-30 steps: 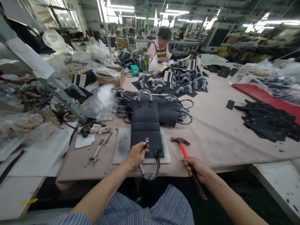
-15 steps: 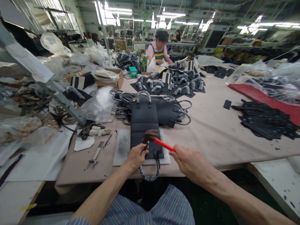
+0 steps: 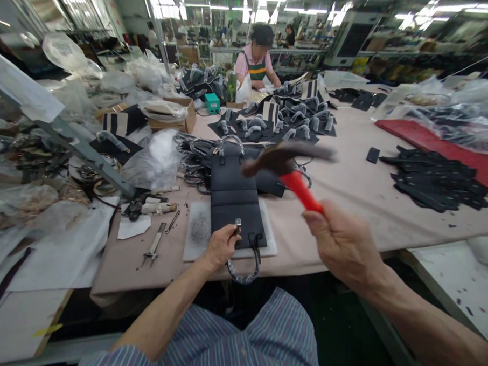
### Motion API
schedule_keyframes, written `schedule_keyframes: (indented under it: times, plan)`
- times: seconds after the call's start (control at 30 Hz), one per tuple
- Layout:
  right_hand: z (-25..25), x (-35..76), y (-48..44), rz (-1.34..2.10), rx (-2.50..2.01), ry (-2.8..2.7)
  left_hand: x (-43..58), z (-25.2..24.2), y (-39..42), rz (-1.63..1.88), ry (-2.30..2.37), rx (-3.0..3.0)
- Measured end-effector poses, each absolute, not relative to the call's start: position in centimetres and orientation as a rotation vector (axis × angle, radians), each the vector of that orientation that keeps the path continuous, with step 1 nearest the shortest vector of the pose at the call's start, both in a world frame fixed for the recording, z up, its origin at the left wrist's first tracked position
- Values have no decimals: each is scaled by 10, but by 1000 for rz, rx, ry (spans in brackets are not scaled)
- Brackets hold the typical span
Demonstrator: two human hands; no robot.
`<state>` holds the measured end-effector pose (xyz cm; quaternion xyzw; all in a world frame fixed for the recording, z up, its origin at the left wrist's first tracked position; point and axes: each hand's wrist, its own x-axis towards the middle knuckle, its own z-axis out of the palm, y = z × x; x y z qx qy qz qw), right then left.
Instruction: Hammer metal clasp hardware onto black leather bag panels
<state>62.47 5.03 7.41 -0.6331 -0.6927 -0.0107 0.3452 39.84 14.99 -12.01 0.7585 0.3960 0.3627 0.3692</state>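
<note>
My right hand (image 3: 342, 238) is closed round the red handle of a claw hammer (image 3: 283, 159), its head raised over the work and smeared by motion. In my left hand (image 3: 224, 246) a short metal punch (image 3: 238, 224) stands upright, pinched between thumb and fingers. The punch's lower end is hidden by the fingers, above a black bag panel (image 3: 233, 183). That panel lies flat, with a plastic-wrapped handle (image 3: 243, 277) at its near end hanging over the table edge. Beneath the panel is a pale, partly blackened board (image 3: 197, 237).
Dividers (image 3: 155, 246) and a thin rod (image 3: 172, 222) lie left of the board. Behind the panel are stacked bag pieces (image 3: 194, 164). Black strips (image 3: 434, 180) are heaped on the right. A metal post (image 3: 87, 152) slants at the left. Across the table sits a co-worker (image 3: 255, 59).
The hammer has risen from the punch top, up and to the right with my right hand. My left hand still holds the punch at the panel. The whole view has tipped slightly downward.
</note>
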Motion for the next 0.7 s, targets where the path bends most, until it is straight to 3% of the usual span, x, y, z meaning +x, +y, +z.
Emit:
schedule_keyframes:
  times: [0.07,0.27,0.5,0.6,0.7]
  plan:
    - [74,621,49,-64,-1575,-1626,398,-120,150,918,1021,1948]
    - [47,636,47,283,-1876,-2114,397,-122,151,904,1043,1980]
    - [-47,699,47,789,-2236,-1387,397,-118,150,915,1005,1944]
    - [-84,716,44,734,-2429,-1284,395,-116,150,900,1006,1955]
    - [-97,713,44,380,-2414,-1492,394,-117,150,886,1008,1971]
